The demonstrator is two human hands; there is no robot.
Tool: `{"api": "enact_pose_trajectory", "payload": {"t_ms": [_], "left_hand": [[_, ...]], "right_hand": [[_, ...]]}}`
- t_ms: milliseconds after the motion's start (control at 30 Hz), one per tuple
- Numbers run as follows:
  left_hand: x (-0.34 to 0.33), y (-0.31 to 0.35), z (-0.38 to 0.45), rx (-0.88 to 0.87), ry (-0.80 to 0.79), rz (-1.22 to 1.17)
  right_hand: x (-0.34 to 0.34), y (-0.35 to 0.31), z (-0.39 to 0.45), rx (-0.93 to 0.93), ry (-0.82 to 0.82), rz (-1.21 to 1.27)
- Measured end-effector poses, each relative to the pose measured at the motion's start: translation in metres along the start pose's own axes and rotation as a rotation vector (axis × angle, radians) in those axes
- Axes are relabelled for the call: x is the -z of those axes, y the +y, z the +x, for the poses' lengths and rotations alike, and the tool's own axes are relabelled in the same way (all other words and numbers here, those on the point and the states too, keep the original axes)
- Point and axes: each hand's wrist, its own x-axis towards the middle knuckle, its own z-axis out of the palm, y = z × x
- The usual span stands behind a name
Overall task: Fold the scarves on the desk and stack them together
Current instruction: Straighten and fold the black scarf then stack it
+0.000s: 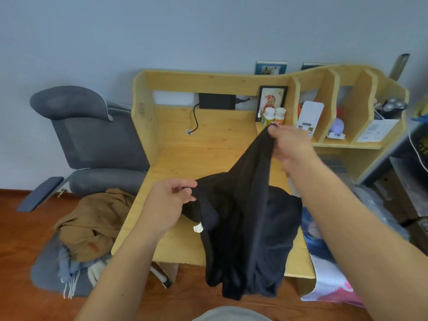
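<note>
Scarf (245, 225), black, is hanging limp above the desk (199, 156), its tail draping past the near edge. Left hand (172, 200) and right hand (289, 144) are each pinching an edge. It appears light, soft and slack; corner grips seem best.

A black scarf (243, 228) is hanging bunched over the wooden desk (176, 158), its lower end drooping past the front edge; what may be more scarves (92, 230) are lying heaped beside it.
</note>
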Motion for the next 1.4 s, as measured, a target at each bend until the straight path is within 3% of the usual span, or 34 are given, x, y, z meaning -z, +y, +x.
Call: {"api": "enact_pose_trajectory", "payload": {"t_ms": [67,100,133,167,267,533,767,1000,1100,1233,1400], "left_hand": [[0.002,0.004,0.001,0.003,-0.022,-0.039],[0.001,0.006,0.002,-0.006,-0.029,-0.043],[-0.001,0.008,0.003,-0.018,-0.031,-0.031],[-0.004,0.009,0.002,-0.025,-0.035,-0.018],[-0.010,0.008,0.000,-0.001,-0.078,-0.061],[-0.025,-0.005,-0.010,0.057,-0.110,-0.201],[-0.025,-0.007,-0.015,0.110,-0.128,-0.207],[-0.026,0.000,-0.020,0.008,-0.118,0.096],[-0.029,0.003,-0.022,-0.043,-0.089,0.193],[-0.026,0.006,-0.024,0.018,-0.094,0.140],[-0.022,0.010,-0.023,0.128,-0.135,-0.046]], "right_hand": [[0.012,-0.042,0.008,0.382,0.356,-0.061],[0.013,-0.056,0.005,0.570,0.461,-0.123],[0.008,-0.062,0.004,0.687,0.450,-0.215],[-0.001,-0.061,0.005,0.707,0.352,-0.362],[-0.029,-0.020,0.000,0.515,-0.096,-0.739],[-0.044,0.098,-0.074,0.425,-0.459,-0.466],[-0.023,0.123,-0.084,0.573,-0.476,-0.413],[-0.011,0.126,-0.086,0.671,-0.569,-0.541],[-0.007,0.126,-0.088,0.813,-0.579,-0.632],[-0.006,0.130,-0.092,1.068,-0.518,-0.751],[-0.006,0.144,-0.094,1.195,-0.434,-0.806]]}}
